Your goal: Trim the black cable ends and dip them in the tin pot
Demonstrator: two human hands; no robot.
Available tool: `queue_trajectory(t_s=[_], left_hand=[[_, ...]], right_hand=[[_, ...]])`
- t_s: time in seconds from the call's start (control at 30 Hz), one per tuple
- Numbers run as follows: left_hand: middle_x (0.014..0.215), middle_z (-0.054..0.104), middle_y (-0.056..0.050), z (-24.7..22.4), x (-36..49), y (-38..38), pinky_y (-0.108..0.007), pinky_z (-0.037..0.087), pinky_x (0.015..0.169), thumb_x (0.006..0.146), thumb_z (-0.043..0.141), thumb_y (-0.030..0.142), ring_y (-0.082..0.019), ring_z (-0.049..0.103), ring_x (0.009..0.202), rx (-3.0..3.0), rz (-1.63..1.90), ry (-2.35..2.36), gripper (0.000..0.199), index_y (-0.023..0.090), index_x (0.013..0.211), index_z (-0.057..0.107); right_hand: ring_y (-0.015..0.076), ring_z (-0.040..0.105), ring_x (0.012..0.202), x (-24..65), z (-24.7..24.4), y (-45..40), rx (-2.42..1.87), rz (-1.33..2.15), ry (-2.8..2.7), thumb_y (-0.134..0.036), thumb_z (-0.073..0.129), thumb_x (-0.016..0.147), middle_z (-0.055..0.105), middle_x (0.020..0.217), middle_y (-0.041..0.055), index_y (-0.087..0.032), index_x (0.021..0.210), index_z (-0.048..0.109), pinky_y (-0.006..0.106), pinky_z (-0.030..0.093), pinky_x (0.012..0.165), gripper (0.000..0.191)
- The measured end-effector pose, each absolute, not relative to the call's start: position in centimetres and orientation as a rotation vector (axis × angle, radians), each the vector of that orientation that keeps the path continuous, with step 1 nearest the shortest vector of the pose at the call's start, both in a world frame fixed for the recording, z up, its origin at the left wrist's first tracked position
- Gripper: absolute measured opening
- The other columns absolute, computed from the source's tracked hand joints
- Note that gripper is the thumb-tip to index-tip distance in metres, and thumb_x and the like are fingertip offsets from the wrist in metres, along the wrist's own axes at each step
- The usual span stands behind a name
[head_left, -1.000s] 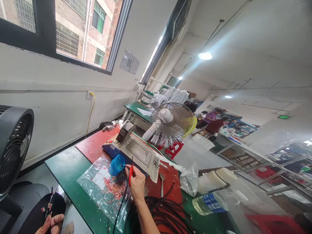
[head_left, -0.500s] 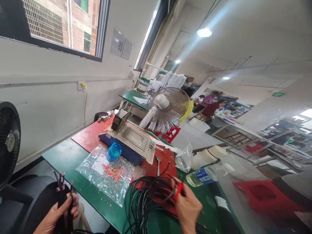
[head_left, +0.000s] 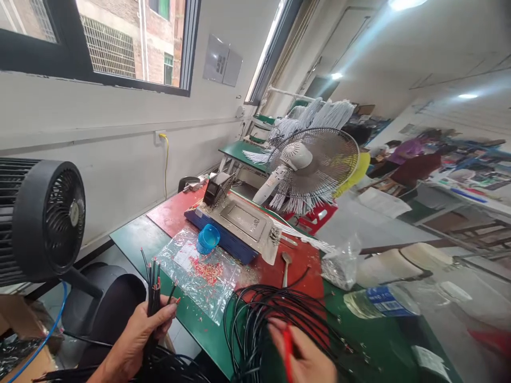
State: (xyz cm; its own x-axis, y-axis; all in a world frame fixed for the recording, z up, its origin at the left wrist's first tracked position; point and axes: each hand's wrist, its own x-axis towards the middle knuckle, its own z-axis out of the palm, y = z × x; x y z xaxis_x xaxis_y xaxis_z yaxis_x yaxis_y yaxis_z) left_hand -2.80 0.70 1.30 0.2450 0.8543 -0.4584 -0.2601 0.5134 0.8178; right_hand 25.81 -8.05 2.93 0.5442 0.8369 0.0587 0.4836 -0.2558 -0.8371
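My left hand is closed around a bundle of black cables, whose ends point up and show short red and dark inner wires. One cable end sticks out to the side near the thumb. My right hand, blurred, grips a red-handled tool; its working end is hidden or smeared. Beneath and beside that hand, a loose heap of black cables spreads over the table. A clear plastic bag with red and pale wire scraps lies between the two hands, farther back.
A blue cup stands by a blue-based machine. Behind are a spoon and a standing fan. A bottle lies at right. At left is a black fan. Co-workers sit far back.
The view has swung left, so the scene sits farther right. My left hand has raised the cable bundle toward the table. My right hand has come lower, over the nearer cables, still with the red-handled tool.
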Motion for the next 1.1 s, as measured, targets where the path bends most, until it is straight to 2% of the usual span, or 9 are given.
queue_trajectory(t_s=[0.07, 0.2, 0.33, 0.4, 0.57, 0.67, 0.77, 0.93, 1.1], left_hand=[[0.055, 0.038, 0.004, 1.4, -2.7, 0.6, -0.021, 0.016, 0.043, 0.070, 0.070, 0.039, -0.008, 0.024, 0.049, 0.706, 0.844, 1.035, 0.029, 0.012, 0.077, 0.064], [0.056, 0.033, 0.005, 2.1, -2.6, 0.2, -0.024, 0.013, 0.045, 0.077, 0.063, 0.037, -0.009, 0.018, 0.050, 0.752, 0.786, 0.950, 0.025, 0.013, 0.072, 0.059], [0.051, 0.032, 0.006, 2.7, -2.6, -0.2, -0.026, 0.011, 0.045, 0.074, 0.064, 0.042, -0.008, 0.018, 0.048, 0.761, 0.692, 0.918, 0.030, 0.015, 0.065, 0.054], [0.048, 0.033, 0.006, 2.7, -2.5, -0.4, -0.027, 0.011, 0.045, 0.070, 0.066, 0.047, -0.008, 0.019, 0.045, 0.769, 0.646, 0.922, 0.035, 0.016, 0.061, 0.052], [0.046, 0.035, 0.007, 2.5, -1.7, -0.1, -0.026, 0.007, 0.042, 0.062, 0.071, 0.052, -0.005, 0.016, 0.040, 0.728, 0.593, 0.918, 0.041, 0.017, 0.059, 0.051], [0.044, 0.033, 0.009, 2.6, -1.3, 0.1, -0.026, 0.007, 0.042, 0.060, 0.073, 0.051, -0.005, 0.014, 0.040, 0.709, 0.640, 0.953, 0.040, 0.015, 0.064, 0.056], [0.047, 0.030, 0.010, 2.5, -1.3, 0.4, -0.025, 0.008, 0.043, 0.061, 0.073, 0.048, -0.006, 0.013, 0.044, 0.668, 0.728, 1.026, 0.038, 0.014, 0.072, 0.059], [0.051, 0.024, 0.010, 1.7, -1.6, 0.8, -0.025, 0.008, 0.043, 0.068, 0.069, 0.043, -0.008, 0.011, 0.048, 0.657, 0.809, 1.037, 0.031, 0.015, 0.072, 0.057], [0.049, 0.026, 0.010, 1.8, -1.3, 1.1, -0.026, 0.009, 0.044, 0.063, 0.071, 0.046, -0.009, 0.013, 0.048, 0.698, 0.827, 1.088, 0.036, 0.013, 0.074, 0.061]], right_hand=[[0.0206, 0.062, 0.067, 21.2, 2.0, -5.9, -1.736, 0.754, -1.210, -0.045, 0.065, 0.067, 0.069, 0.072, 0.0040, -0.023, 0.080, 0.074, 0.026, 0.048, 0.062, 0.027], [0.0111, 0.046, 0.050, 14.7, 1.5, -3.0, -1.480, 1.093, -1.180, -0.044, 0.069, 0.066, 0.056, 0.055, -0.0017, -0.020, 0.080, 0.074, 0.021, 0.037, 0.049, 0.028], [0.0065, 0.034, 0.047, 12.6, 1.8, -2.1, -1.281, 1.401, -1.051, -0.042, 0.074, 0.064, 0.045, 0.051, -0.0053, -0.019, 0.084, 0.073, 0.018, 0.028, 0.046, 0.031], [0.0059, 0.033, 0.046, 12.4, 1.8, -2.1, -1.233, 1.456, -1.019, -0.041, 0.073, 0.065, 0.044, 0.049, -0.0052, -0.016, 0.078, 0.072, 0.018, 0.025, 0.044, 0.028], [0.0054, 0.033, 0.042, 11.9, 1.2, -2.0, -1.141, 1.540, -0.787, -0.044, 0.073, 0.064, 0.041, 0.045, -0.0063, -0.014, 0.060, 0.057, 0.019, 0.023, 0.042, 0.034], [0.0056, 0.030, 0.041, 11.9, 0.9, -1.5, -1.204, 1.507, -0.745, -0.054, 0.067, 0.067, 0.038, 0.045, -0.0079, -0.017, 0.063, 0.050, 0.019, 0.022, 0.041, 0.041], [0.0076, 0.034, 0.046, 12.8, 1.0, -1.4, -1.351, 1.354, -0.983, -0.062, 0.054, 0.074, 0.040, 0.052, -0.0058, -0.017, 0.069, 0.053, 0.020, 0.026, 0.045, 0.045], [0.0153, 0.049, 0.073, 14.4, 1.3, -2.9, -1.478, 1.196, -1.545, -0.054, 0.047, 0.083, 0.054, 0.078, 0.0014, -0.019, 0.082, 0.056, 0.023, 0.035, 0.065, 0.037], [0.0141, 0.047, 0.067, 14.2, 0.6, -4.2, -1.635, 1.124, -1.740, -0.048, 0.045, 0.084, 0.051, 0.070, -0.0006, -0.019, 0.071, 0.051, 0.023, 0.031, 0.060, 0.033]])
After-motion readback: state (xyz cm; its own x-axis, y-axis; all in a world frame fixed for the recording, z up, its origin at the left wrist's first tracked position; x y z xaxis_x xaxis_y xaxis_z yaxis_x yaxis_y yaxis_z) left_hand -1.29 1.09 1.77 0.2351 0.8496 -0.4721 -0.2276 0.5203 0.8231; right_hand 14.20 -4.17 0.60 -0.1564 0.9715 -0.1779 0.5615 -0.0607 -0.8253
